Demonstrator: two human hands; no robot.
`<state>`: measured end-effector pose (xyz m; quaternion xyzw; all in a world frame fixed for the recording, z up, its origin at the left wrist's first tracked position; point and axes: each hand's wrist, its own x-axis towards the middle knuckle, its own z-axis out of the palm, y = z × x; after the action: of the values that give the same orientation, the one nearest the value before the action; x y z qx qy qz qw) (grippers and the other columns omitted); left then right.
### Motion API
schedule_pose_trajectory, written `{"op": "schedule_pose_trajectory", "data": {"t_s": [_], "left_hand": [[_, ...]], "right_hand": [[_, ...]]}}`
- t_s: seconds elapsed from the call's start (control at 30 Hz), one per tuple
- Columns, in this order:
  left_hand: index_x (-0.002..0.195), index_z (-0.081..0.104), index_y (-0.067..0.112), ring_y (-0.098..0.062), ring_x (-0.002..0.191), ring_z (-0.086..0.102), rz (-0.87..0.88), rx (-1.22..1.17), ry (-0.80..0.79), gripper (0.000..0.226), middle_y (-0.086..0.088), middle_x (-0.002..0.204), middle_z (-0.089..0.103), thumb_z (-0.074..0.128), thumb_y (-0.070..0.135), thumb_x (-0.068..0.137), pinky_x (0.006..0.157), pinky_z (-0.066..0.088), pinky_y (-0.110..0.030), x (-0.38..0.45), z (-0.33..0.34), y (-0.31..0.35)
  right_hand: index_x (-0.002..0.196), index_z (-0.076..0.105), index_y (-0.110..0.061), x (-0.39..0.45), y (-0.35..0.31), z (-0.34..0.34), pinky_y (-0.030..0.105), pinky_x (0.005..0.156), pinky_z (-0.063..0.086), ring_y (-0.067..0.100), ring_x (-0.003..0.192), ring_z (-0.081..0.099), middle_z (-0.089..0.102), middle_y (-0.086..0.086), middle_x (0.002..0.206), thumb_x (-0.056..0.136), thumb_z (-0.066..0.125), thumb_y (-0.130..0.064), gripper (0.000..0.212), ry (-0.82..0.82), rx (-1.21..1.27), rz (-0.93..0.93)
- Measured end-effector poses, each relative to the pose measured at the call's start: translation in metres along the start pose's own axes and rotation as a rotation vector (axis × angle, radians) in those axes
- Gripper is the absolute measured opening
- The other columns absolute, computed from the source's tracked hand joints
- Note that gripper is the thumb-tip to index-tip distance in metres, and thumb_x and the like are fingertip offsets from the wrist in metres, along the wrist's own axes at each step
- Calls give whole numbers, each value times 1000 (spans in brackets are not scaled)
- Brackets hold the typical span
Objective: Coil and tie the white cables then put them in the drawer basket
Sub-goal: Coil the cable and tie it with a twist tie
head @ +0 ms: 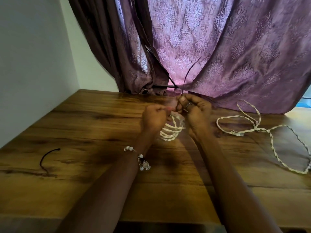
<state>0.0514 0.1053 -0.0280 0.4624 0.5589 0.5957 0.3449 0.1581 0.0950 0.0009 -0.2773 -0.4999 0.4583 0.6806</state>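
A coiled white cable (170, 132) hangs between my two hands above the wooden table (94, 125). My left hand (154, 119) grips the top of the coil with curled fingers. My right hand (196, 109) pinches a thin black tie (191, 69), whose free end sticks up in front of the curtain. Where the tie meets the coil is hidden by my fingers. A second white cable (272, 142) lies uncoiled in loose loops on the table to the right, its plug (237, 133) toward the middle.
Another black tie (48, 158) lies on the table at the left. A purple patterned curtain (218, 47) hangs behind the table and drapes onto its back edge. A white wall (33, 64) borders the left side. No drawer basket is in view.
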Motion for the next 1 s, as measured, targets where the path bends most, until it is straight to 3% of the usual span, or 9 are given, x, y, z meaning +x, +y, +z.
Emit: {"op": "schedule_pose_trajectory", "data": {"t_s": [0.07, 0.2, 0.4, 0.53, 0.67, 0.77, 0.83, 0.93, 1.0], "left_hand": [[68, 76, 19, -18, 60, 69, -77, -132, 17, 8, -1, 61, 71, 75, 13, 73, 66, 58, -34, 7, -7, -4], [77, 66, -1, -11, 43, 59, -253, -486, -74, 10, -5, 52, 66, 62, -4, 85, 50, 52, -21, 8, -24, 0], [85, 69, 2, -16, 54, 66, -210, -405, -162, 16, -10, 65, 71, 72, -7, 74, 59, 58, -26, 8, -36, 4], [91, 72, 8, -13, 62, 66, -73, -272, -233, 25, -9, 80, 73, 76, -6, 70, 65, 55, -24, 11, -41, 1], [98, 69, 4, -4, 58, 63, 100, -173, -320, 25, -7, 82, 71, 72, -6, 75, 56, 52, -17, 12, -37, 0], [101, 66, 5, -10, 76, 67, 264, -29, -379, 24, -7, 88, 70, 70, -4, 79, 70, 56, -25, 13, -36, -5], [101, 67, 7, -10, 81, 65, 384, 98, -375, 22, -7, 91, 70, 70, 2, 80, 75, 54, -26, 11, -34, -7], [102, 68, 5, 3, 79, 56, 622, 289, -337, 20, -2, 91, 68, 68, 10, 82, 73, 41, -5, 4, -27, -4], [103, 68, 2, 1, 84, 54, 766, 342, -299, 24, -6, 93, 68, 65, 14, 82, 73, 37, -3, 4, -23, -4]], "right_hand": [[88, 63, 9, -5, 6, 1, 23, 60, 53, 12, 59, 63, 67, 2, 62, 88, 54, 10, 9, -95, -54, 42], [83, 64, -4, -9, 11, -1, 15, 62, 51, 4, 66, 67, 72, -5, 67, 85, 53, 17, 24, -316, -242, 65], [85, 67, -1, -9, -1, -16, 17, 71, 52, 9, 82, 71, 75, -2, 80, 79, 55, 24, 29, -600, -310, 60], [90, 71, -4, 6, -2, -32, 33, 84, 55, 27, 99, 68, 74, 9, 98, 80, 54, 22, 33, -276, -153, -123], [105, 66, -2, 12, 13, -37, 27, 67, 55, 16, 79, 67, 70, 12, 99, 96, 49, -4, 19, -83, -213, 182], [87, 69, -5, 8, 25, -35, 23, 50, 48, 12, 56, 59, 69, 6, 72, 99, 48, -26, 33, -67, -208, 434], [83, 67, 0, 9, 27, -34, 24, 52, 51, 15, 59, 60, 69, 8, 72, 97, 51, -32, 38, -52, -140, 531], [112, 57, 12, 7, 27, -31, 36, 74, 57, 26, 87, 62, 63, 24, 103, 94, 54, -17, 34, -46, 45, 665], [108, 55, 11, 5, 23, -29, 29, 63, 59, 20, 70, 65, 64, 20, 91, 96, 39, -1, 24, -66, 128, 722]]}}
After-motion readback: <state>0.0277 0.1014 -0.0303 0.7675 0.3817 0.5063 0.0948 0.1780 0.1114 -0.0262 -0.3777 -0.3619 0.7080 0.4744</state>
